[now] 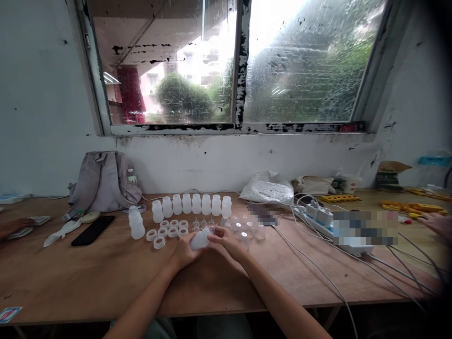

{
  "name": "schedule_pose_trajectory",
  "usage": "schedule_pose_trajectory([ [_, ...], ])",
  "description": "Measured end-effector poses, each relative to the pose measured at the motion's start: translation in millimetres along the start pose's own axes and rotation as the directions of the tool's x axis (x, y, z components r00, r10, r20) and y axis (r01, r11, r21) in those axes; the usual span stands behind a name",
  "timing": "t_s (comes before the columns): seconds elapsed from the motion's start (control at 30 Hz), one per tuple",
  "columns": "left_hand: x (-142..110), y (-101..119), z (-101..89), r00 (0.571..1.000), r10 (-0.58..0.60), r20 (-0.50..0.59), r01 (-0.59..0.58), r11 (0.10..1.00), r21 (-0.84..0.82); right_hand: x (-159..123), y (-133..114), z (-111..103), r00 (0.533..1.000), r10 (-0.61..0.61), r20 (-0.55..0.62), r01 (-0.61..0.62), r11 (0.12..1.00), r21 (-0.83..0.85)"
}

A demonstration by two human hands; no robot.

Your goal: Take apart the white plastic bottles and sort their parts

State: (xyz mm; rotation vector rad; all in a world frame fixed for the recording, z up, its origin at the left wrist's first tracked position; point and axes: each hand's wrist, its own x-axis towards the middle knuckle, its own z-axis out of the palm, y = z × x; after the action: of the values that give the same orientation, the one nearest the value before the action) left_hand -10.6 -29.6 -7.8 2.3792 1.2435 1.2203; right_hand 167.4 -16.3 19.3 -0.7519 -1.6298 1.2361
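A frosted white baby bottle (199,240) lies tilted in my left hand (186,250), whose fingers wrap round its body. My right hand (226,240) closes its fingertips at the bottle's neck; any small part between them is too hard to make out. Just beyond, several white screw rings (173,231) lie grouped on the left, with clear nipples (204,222) standing behind my hands. Clear domed caps (259,231) are gathered to the right. A row of upright frosted bottles (196,204) stands at the back, and stacked bottle pieces (136,223) stand at its left.
A black phone (93,230) and a grey backpack (106,183) are on the left. On the right, white cables run from a power strip (319,221), near a clear plastic bag (267,188). Other people's hands show at the far left (17,227) and far right (436,223).
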Motion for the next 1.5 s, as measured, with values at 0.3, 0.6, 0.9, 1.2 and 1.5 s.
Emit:
schedule_pose_trajectory([
  [0.3, 5.1, 11.1, 8.7, 0.997, -0.078, 0.001, 0.077, 0.984, -0.159, 0.3, -8.3, 4.7, 0.993, -0.008, -0.118, 0.012, 0.999, 0.036],
  [0.6, 21.1, 22.4, -8.3, 0.859, -0.192, 0.476, 0.508, 0.440, -0.740, 10.3, -25.5, 6.5, 1.000, -0.008, 0.029, 0.000, 0.963, 0.271],
  [0.9, 33.5, 32.0, -10.2, 0.998, -0.055, -0.031, 0.053, 0.996, -0.078, 13.1, -15.3, 7.3, 0.981, -0.083, -0.176, 0.104, 0.988, 0.112],
  [1.2, 21.9, 5.3, 6.5, 0.970, -0.185, -0.158, 0.158, 0.974, -0.164, 15.8, -19.9, -27.4, 0.931, -0.353, -0.093, 0.071, 0.424, -0.903],
  [1.5, 21.2, -3.2, 7.8, 0.940, -0.280, -0.193, 0.229, 0.941, -0.249, 6.1, 18.0, -32.6, 0.942, -0.304, -0.143, -0.145, 0.016, -0.989],
])
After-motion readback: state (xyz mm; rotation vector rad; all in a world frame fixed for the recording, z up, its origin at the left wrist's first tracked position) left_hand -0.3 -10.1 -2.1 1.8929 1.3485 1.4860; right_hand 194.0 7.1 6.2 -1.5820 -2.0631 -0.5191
